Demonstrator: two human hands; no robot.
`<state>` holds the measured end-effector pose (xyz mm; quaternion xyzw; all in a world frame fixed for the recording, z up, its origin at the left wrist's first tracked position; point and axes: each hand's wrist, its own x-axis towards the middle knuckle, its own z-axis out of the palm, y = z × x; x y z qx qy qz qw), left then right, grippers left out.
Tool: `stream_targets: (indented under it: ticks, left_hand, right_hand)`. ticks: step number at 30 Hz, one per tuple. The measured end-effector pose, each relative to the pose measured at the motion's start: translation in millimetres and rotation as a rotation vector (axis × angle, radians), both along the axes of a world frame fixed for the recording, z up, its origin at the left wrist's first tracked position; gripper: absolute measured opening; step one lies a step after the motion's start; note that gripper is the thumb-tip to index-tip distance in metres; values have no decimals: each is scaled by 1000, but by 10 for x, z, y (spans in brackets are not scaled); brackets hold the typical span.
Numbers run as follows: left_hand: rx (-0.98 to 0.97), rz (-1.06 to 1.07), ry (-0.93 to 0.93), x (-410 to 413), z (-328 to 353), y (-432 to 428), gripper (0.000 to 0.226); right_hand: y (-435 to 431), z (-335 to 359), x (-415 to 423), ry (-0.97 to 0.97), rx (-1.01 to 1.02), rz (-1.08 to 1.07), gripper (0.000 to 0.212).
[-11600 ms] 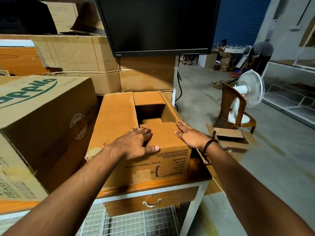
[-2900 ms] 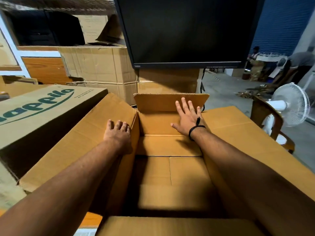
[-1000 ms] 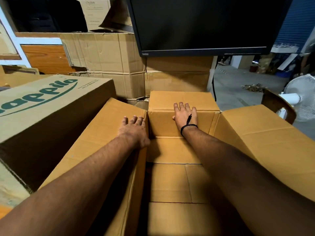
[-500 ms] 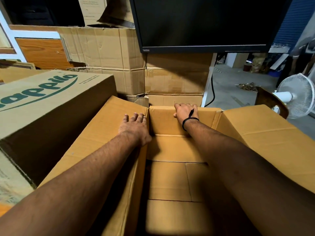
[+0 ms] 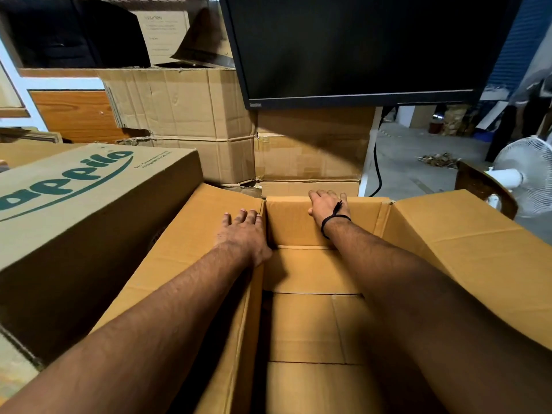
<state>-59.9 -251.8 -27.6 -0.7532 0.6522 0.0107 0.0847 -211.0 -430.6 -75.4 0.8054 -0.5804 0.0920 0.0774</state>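
- Open cardboard box: centre foreground, under and between both forearms; mouth upward, bottom panels folded shut inside.
- Far wall of the box: upright, at the end away from the person; both hands at this end.
- Left flap: folded outward, sloping up against the neighbouring carton.
- Right flap: folded outward, wide, spread toward the room.
- Left hand: palm down on the left flap, just beside the far-left corner of the box; fingers straight and together, pressing flat, grasping nothing.
- Right hand: reached across the inside of the box to the top edge of the far wall; fingers hooked over that edge, gripping it, thumb on the inner face.
- Black wrist cord: round the right wrist, loose end upward.
- Printed carton: large, green lettering on top, immediately left of the box, touching the left flap.
- Stacked plain cartons: behind the box, creased, several high.
- Monitor: dark screen, above and beyond the far wall.
- Black cable: hanging beside a white post, right of the stack.
- White fan: far right, on a wooden chair, well apart from the box.
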Motion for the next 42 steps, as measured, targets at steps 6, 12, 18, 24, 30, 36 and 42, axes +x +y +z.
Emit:
stream_targets:
  ticks: [6, 12, 18, 24, 30, 36, 42]
  left_hand:
    - [-76, -11, 15, -7, 28, 12, 81]
    - [-126, 6, 44, -48, 147, 228, 80]
    - [4, 32, 44, -83, 126, 506, 81]
    - [-73, 2, 62, -29, 263, 771, 77]
    - [-167, 20, -9, 311, 584, 1104, 68]
    - [-226, 31, -70, 801, 910, 1519, 64]
    - [-333, -12, 17, 1288, 1175, 1927, 63]
  right_hand:
    - [6, 87, -55, 4, 87, 7, 58]
    - [512, 353, -166, -57, 8, 106, 76]
    - [1131, 433, -123, -45, -6, 219, 77]
    - [1533, 562, 88, -37, 17, 327, 80]
    - [1887, 778, 450, -20, -4, 425, 73]
    - [2235, 1076, 997, -67, 23, 466, 65]
    - [2666, 1290, 1677, -117, 20, 496, 57]
